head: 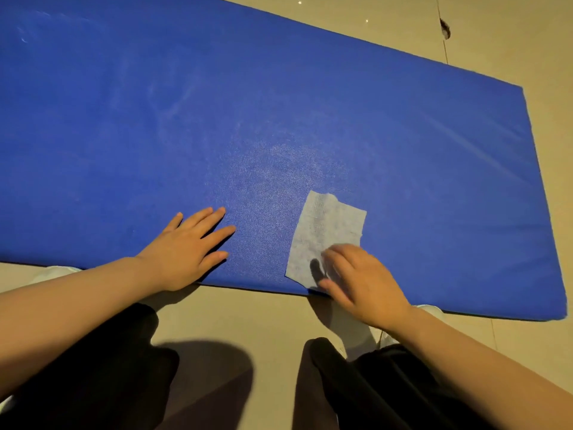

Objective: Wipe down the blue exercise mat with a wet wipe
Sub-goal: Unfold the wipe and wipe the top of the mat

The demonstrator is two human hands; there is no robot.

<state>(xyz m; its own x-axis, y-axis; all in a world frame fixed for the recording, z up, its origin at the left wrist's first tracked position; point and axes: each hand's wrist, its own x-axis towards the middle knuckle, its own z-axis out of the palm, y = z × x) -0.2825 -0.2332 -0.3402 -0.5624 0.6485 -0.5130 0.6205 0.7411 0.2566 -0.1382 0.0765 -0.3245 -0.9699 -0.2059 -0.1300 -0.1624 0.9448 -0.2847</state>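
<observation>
The blue exercise mat [279, 119] lies flat on the floor and fills most of the view. A pale wet wipe [325, 231] lies spread on the mat near its front edge. My right hand [362, 280] is at the wipe's near end, its blurred fingers bent over the lower part of the wipe. My left hand [186, 246] rests flat on the mat to the left of the wipe, fingers straight and spread. Faint sheen marks show on the mat above the wipe.
The mat sits on a beige tiled floor [465, 32] with a dark mark [445, 27] on a tile joint at the top right. My knees in dark trousers [387, 383] are just before the mat's front edge.
</observation>
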